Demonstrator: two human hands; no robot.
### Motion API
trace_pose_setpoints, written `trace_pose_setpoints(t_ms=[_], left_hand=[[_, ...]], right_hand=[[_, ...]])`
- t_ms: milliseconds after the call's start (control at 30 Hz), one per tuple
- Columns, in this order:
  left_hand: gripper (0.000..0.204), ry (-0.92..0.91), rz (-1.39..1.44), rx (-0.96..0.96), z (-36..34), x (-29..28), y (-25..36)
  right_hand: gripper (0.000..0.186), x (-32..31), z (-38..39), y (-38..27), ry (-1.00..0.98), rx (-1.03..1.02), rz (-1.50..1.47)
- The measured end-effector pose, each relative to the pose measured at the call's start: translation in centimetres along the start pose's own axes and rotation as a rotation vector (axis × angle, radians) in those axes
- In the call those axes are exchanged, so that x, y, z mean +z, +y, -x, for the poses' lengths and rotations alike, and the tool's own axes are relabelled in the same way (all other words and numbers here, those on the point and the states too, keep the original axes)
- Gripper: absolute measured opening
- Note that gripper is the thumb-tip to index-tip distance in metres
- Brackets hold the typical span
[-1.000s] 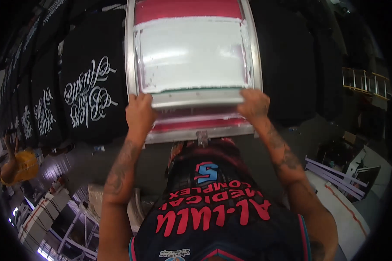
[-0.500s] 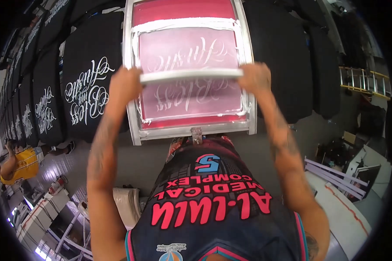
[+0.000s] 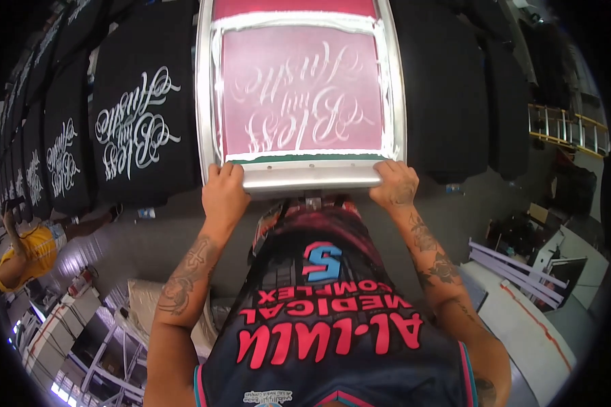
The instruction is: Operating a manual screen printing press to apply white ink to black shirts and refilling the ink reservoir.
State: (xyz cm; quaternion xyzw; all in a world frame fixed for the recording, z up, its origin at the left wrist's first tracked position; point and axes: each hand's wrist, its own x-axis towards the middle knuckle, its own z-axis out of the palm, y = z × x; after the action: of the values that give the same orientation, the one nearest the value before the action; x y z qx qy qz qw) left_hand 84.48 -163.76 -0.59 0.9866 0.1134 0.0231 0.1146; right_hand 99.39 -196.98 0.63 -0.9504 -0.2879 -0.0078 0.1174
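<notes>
Hands grip the long silver bar [image 3: 311,178] lying sideways across the middle of the frame, left hand [image 3: 224,193] and right hand [image 3: 395,184] with fingers wrapped tight on its two ends, below the pink screen [image 3: 302,95].

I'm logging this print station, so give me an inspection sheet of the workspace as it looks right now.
Surface: long table covered by black shirts.
Job's things: metal-framed pink mesh printing screen; squeegee bar at its near edge.
Clutter: row of black shirts with white script print.
Grippers: left hand and right hand each grip a squeegee end.
Cables: nothing seen.
Surroundings: person in yellow at left; yellow railing at right.
</notes>
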Motion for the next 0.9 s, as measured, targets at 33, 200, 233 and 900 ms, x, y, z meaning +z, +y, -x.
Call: trace_pose_setpoints(t_ms=[33,200,233,900], left_hand=[[0.017,-0.001,-0.036,0.002,-2.5,0.3,-0.9],[0.013,0.042,-0.099,0.047,-19.6,-0.5,-4.4],[0.013,0.075,-0.111,0.068,-23.0,-0.6,-5.1],[0.059,0.23,-0.369,0.067,-33.8,-3.8,-4.8]], right_hand=[[0.016,0.4,-2.5,0.6,0.018,0.001,0.002],[0.015,2.4,-18.4,4.0,0.083,-0.053,0.037],[0.018,2.2,-21.8,4.2,0.08,-0.037,0.058],[0.053,-0.4,-45.1,4.0,-0.523,-0.271,-0.018]])
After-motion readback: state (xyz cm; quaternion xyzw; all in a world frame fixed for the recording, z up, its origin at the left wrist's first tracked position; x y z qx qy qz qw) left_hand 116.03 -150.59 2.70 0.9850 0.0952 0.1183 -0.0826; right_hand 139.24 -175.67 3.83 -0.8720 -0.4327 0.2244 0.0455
